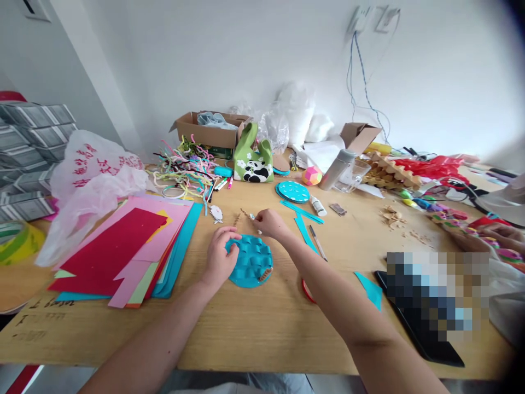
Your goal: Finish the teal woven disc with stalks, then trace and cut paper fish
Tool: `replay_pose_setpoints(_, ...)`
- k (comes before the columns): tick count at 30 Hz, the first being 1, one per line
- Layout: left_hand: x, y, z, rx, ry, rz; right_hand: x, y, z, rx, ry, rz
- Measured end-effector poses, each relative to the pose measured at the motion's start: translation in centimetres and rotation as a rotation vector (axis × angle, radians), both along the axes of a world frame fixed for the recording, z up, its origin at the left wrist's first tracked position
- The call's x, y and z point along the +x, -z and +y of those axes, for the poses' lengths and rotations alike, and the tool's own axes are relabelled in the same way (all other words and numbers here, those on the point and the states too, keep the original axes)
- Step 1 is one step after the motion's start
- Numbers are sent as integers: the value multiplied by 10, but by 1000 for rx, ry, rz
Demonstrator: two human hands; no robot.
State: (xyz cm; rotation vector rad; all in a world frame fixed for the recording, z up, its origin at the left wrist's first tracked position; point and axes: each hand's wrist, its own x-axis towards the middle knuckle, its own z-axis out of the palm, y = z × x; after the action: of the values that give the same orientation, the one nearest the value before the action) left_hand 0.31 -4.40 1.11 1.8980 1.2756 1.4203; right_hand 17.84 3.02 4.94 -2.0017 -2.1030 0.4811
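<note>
A round blue paper disc (pixel 251 262) with a woven surface lies flat in front of me. A small brown striped piece (pixel 266 274) sits at its lower right edge. My left hand (pixel 221 253) rests at the disc's upper left side, thumb and fingers apart. Just past the disc, my right hand (pixel 268 223) is closed in a pinch at the tabletop. A small whitish bit shows at its fingertips; what it is I cannot make out. Thin brown pieces (pixel 237 219) lie between the hands, and a white fish-like cutout (pixel 216 214) is to their left.
Coloured paper sheets (pixel 135 246) are piled at left. Behind are pipe cleaners (pixel 184 164), a green panda bag (pixel 253 164), blue discs (pixel 292 192) and a thermos (pixel 338 168). Under my right forearm is red tape (pixel 307 290). A black tablet (pixel 422 328) and another person's hand (pixel 506 236) are at right.
</note>
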Motion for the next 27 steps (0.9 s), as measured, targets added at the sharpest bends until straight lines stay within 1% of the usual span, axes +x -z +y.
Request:
replay_pose_setpoints(1, 0, 0, 1, 0, 8, -24, 4, -5, -3, 6, -27, 50)
replay_pose_setpoints(3, -1, -1, 2, -32, 48, -101, 12, -15, -11, 0, -86, 226)
replay_pose_setpoints(6, -2, -5, 2, -176, 138, -273, 19, -30, -26, -60, -169, 506)
replay_pose_setpoints(8, -2, -8, 1, -276, 170, -382, 20, -38, -36, -93, -212, 571)
replay_pose_setpoints(10, -1, -12, -1, -324, 177, -463, 17, -43, -45, -92, -242, 594)
replay_pose_setpoints(13, -1, -16, -2, -342, 177, -533, 9, -48, -56, -37, -268, 595)
replay_pose_setpoints(18, -3, -19, -2, -329, 209, -602, -8, -53, -78, 91, -281, 461)
replay_pose_setpoints(21, -6, -25, -4, -316, 245, -631, -16, -56, -92, 148, -289, 402)
replay_pose_setpoints(27, -4, -42, -15, -311, 277, -598, -20, -58, -110, 131, -279, 440)
